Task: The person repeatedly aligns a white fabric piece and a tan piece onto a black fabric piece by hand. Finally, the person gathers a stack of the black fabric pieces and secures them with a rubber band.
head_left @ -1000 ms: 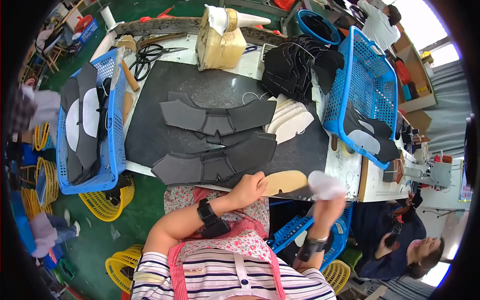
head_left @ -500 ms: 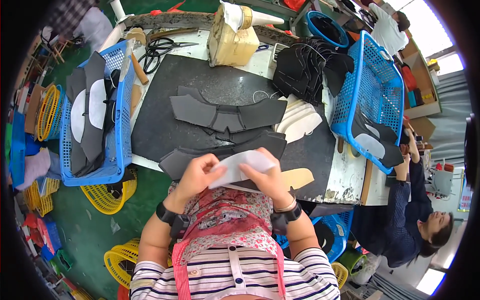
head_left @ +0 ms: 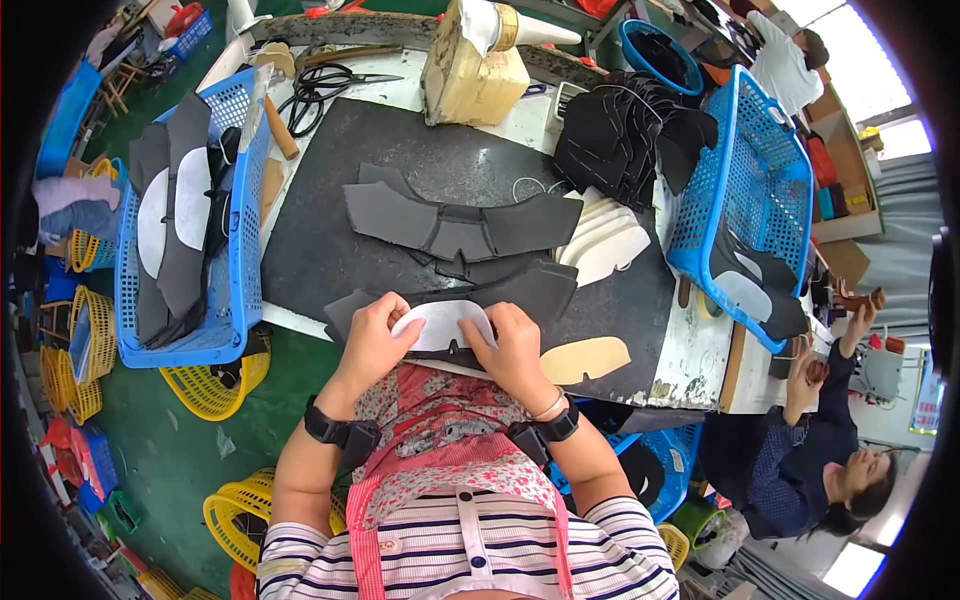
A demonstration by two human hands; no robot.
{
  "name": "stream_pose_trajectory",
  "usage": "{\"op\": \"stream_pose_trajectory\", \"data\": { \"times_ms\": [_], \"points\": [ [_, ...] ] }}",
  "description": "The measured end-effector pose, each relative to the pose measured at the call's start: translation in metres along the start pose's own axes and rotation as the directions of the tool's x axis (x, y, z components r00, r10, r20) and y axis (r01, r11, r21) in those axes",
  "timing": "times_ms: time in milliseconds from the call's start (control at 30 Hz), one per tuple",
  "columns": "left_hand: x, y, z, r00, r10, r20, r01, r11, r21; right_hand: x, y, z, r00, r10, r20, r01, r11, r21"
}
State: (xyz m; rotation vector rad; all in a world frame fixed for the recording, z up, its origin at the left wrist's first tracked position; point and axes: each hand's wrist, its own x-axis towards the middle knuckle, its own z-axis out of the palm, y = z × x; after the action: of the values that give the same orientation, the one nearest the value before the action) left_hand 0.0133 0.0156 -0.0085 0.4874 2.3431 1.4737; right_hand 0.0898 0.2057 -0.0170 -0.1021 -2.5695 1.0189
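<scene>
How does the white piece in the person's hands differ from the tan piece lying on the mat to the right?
The white piece is pale white; the tan piece is beige. The white piece is pinched between the left hand and right hand, while the tan piece lies loose near the edge of the dark mat, touched by neither hand. Both are flat, rounded cutouts of similar size.

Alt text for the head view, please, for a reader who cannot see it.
Both hands, left hand and right hand, hold a white curved piece at the near edge of a dark work mat covered with grey cut shoe pieces. Blue baskets of more pieces stand at each side.
</scene>
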Motion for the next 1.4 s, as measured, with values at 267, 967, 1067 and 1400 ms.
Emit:
{"op": "stream_pose_trajectory", "data": {
  "times_ms": [267,967,1067,1400],
  "points": [
    [0.006,0.028,-0.005,0.994,0.109,0.008,-0.089,0.772,0.630,-0.005,0.014,-0.026,0.972,0.143,-0.186,-0.195,0.933,-0.302],
    [0.049,0.042,0.004,0.695,0.679,0.236,-0.658,0.469,0.589,-0.083,0.031,-0.096,0.990,-0.053,0.130,0.095,0.935,-0.341],
    [-0.004,0.036,0.007,0.691,0.632,0.352,-0.691,0.435,0.577,-0.083,0.028,-0.097,0.994,-0.012,0.108,0.046,0.948,-0.316],
    [-0.020,0.065,0.074,0.862,0.352,0.364,-0.346,0.935,-0.085,-0.069,-0.015,-0.095,0.971,-0.209,-0.118,0.149,0.910,-0.386]
  ]
}}
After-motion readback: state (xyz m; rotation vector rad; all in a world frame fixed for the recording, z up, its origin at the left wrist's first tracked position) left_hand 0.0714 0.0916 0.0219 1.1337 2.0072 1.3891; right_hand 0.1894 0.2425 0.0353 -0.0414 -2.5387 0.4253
